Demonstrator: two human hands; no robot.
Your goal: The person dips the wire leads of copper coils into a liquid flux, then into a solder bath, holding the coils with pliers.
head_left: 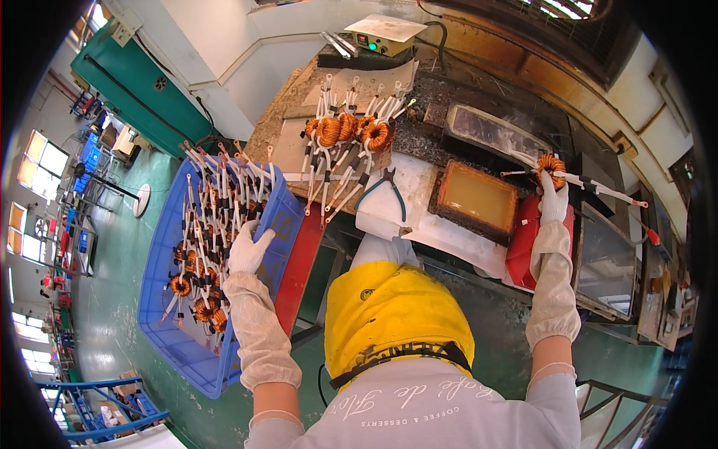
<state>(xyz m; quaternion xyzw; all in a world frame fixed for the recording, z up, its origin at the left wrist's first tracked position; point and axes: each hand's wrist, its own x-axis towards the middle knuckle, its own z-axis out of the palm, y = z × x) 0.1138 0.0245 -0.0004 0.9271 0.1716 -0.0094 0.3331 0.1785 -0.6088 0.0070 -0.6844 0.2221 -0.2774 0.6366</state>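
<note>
A copper-wound ring coil [551, 163] with white-sleeved leads is in the gloved fingers of my right hand [554, 200], above a red box [527, 251] at the right of the bench. One long lead reaches out to the right and ends in a copper lug. My left hand [247, 251], also gloved, is at the right side of a blue crate [213, 378] packed with similar coils [207, 307]. Its thumb and forefinger are spread beside the upright leads; its other fingers partly blend into them.
Several more coils [346, 131] stand at the bench's left. Pliers [389, 196] with teal handles lie near a square pan [479, 200] of yellowish liquid. Behind it sits a long trough [493, 133] with a greyish surface. A control box [381, 41] with a green light stands at the back.
</note>
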